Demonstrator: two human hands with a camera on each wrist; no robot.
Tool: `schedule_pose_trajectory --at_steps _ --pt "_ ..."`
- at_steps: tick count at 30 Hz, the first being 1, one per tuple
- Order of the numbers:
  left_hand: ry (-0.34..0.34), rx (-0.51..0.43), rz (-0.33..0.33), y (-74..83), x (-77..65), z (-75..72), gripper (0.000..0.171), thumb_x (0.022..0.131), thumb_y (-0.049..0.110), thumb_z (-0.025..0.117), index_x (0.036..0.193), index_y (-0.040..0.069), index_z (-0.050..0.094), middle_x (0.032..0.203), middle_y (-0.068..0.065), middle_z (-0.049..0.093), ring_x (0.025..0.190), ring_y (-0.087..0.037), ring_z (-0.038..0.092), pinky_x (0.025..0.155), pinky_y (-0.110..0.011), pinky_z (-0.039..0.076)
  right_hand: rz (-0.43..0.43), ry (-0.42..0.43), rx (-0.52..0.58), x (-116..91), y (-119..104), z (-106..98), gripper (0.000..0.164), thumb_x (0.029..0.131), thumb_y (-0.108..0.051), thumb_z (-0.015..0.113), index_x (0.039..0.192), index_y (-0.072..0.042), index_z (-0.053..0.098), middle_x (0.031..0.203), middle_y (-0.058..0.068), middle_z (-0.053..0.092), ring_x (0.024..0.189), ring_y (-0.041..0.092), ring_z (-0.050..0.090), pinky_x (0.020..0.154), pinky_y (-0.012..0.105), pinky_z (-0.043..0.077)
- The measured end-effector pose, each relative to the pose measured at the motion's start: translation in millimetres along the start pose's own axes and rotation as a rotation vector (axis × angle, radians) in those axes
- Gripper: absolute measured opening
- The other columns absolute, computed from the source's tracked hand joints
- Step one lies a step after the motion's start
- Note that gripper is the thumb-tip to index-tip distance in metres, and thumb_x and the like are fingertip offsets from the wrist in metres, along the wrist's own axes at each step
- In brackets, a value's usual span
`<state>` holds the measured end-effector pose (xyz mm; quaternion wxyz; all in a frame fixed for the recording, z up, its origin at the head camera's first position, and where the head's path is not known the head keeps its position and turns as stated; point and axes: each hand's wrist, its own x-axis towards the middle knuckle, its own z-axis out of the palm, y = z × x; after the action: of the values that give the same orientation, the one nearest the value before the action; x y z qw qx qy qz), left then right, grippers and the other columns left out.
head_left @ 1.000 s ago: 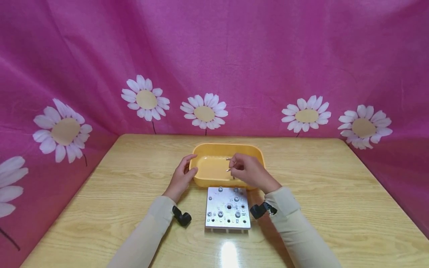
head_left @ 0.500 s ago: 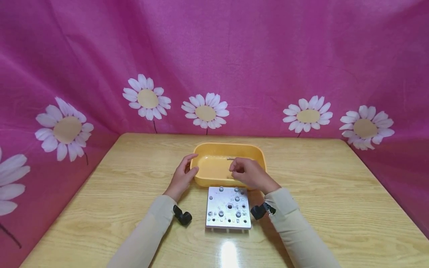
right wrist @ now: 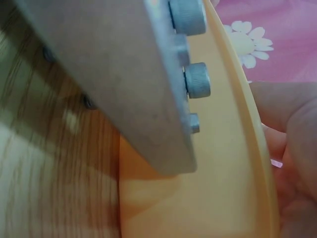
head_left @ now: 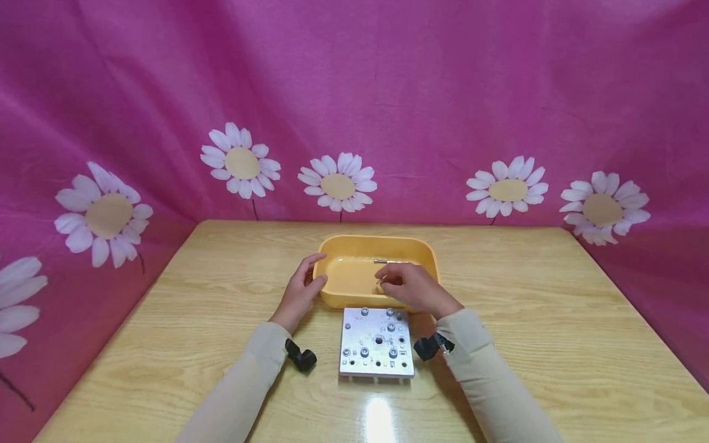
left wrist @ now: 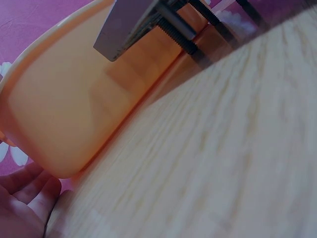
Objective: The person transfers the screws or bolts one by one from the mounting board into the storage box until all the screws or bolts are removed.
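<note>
My left hand [head_left: 298,295] holds the left end of a yellow plastic tub [head_left: 346,301], thumb and forefinger over its rim. In the left wrist view several fingers [left wrist: 29,191] lie against the tub's outer end. Over the tub's right half my right hand [head_left: 414,286] is bent down inside, fingertips together around a small shiny screw [head_left: 380,281], mostly hidden by the fingers. Another screw [head_left: 380,261] lies on the tub floor just beyond. Close in front of the tub stands a metal plate [head_left: 362,338] with several socket-head bolts in it.
Threaded bolt ends [left wrist: 178,37] under the plate raise it off the wooden table [head_left: 249,258]. Holes of different sizes dot its top. A pink curtain [head_left: 421,111] with daisies hangs behind the table. Each wrist carries a small black camera [head_left: 301,357].
My right hand has shifted slightly lower in the tub, and the screws seen by its fingertips a second ago are now largely covered. The left hand and the plate stay put.
</note>
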<state>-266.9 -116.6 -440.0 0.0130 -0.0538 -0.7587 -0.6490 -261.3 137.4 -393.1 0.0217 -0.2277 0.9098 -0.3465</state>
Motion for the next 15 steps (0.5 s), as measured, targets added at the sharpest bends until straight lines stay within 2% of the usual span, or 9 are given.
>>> schedule_pose_trajectory --at_steps 5,15 --pt "0.024 0.02 -0.007 -8.6 3.0 0.8 0.043 0.094 0.019 0.057 0.135 0.028 0.049 0.146 0.004 0.04 0.131 -0.02 0.04 0.111 -0.036 0.032 0.006 -0.004 -0.006 0.3 0.0 0.5 0.023 0.089 -0.012 0.064 0.112 -0.006 0.068 0.096 0.002 0.069 0.085 0.016 0.06 0.081 0.034 0.051" --pt "0.02 0.003 0.009 -8.3 2.6 0.9 0.044 0.094 0.016 0.057 0.137 0.024 0.049 0.142 -0.003 0.045 0.128 -0.022 0.043 0.108 -0.037 0.035 0.033 -0.007 -0.003 0.9 0.6 0.6 0.022 0.089 -0.013 0.064 0.11 -0.007 0.068 0.096 0.001 0.067 0.086 0.017 0.059 0.082 0.034 0.05"
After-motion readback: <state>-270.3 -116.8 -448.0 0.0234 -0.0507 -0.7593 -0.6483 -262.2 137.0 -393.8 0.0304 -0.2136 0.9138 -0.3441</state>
